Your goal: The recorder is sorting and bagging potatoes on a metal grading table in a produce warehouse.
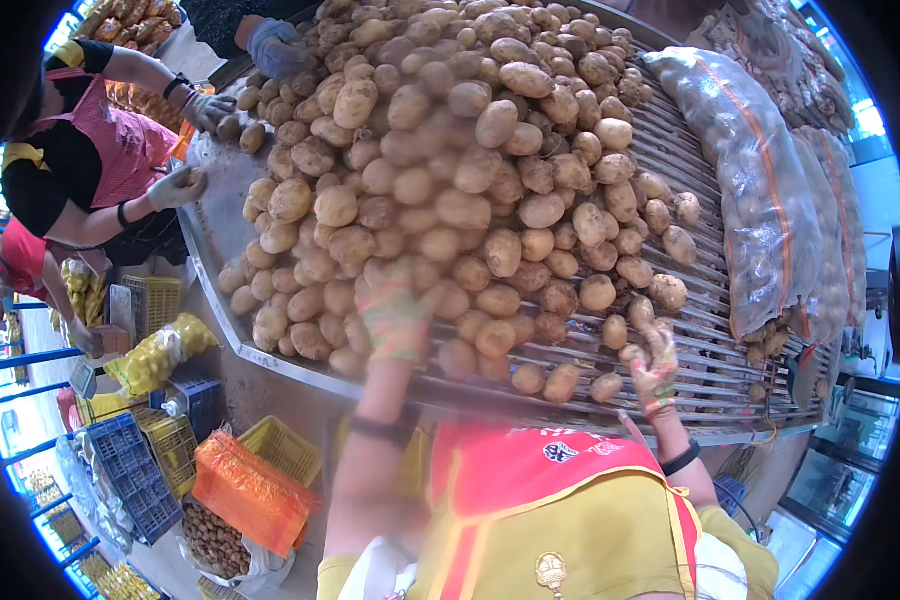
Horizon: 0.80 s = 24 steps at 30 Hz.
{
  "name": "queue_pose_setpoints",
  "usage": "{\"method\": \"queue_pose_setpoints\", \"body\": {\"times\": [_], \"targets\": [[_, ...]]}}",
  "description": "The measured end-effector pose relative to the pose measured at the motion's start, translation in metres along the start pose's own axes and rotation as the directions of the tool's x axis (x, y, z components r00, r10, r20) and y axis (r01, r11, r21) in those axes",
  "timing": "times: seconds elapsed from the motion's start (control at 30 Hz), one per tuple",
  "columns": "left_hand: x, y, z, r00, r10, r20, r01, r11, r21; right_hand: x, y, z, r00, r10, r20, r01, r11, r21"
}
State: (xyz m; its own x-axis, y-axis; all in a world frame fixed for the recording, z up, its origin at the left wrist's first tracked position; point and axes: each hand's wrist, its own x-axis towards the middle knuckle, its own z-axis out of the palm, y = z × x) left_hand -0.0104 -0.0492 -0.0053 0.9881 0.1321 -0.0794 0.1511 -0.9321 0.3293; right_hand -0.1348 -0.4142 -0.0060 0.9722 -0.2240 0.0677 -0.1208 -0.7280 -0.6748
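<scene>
A large heap of potatoes (465, 210) covers much of a metal sorting table with bars (690, 300). My left hand (396, 315), in a stained glove, is blurred and rests against potatoes near the table's front edge; whether it grips one is unclear. My right hand (652, 367), also in a stained glove, is over the bars at the heap's right side, its fingers bent beside a small potato (640, 311). Whether it holds a potato is not plain. A smudge or blur softens the middle of the view.
Filled mesh sacks (765, 195) lie on the table's right side. A co-worker's gloved hands (208, 112) are at the left edge, another gloved hand (277, 49) at the back. Plastic crates (131, 476) and an orange mesh bag bundle (251, 491) stand below left.
</scene>
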Motion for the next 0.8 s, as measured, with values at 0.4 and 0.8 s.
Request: {"method": "queue_pose_setpoints", "body": {"times": [0.4,0.8], "targets": [[-0.063,-0.009,0.054,0.828,0.559,-0.042,-0.533,0.761,-0.369,0.054,-0.104,0.038,0.933,-0.285,0.219,0.303,0.952,-0.049],[-0.065,-0.021,0.02,0.89,-0.074,0.45,0.433,-0.179,-0.884,0.118,-0.197,0.161,0.525,0.014,0.851,0.7,0.56,-0.442]]}}
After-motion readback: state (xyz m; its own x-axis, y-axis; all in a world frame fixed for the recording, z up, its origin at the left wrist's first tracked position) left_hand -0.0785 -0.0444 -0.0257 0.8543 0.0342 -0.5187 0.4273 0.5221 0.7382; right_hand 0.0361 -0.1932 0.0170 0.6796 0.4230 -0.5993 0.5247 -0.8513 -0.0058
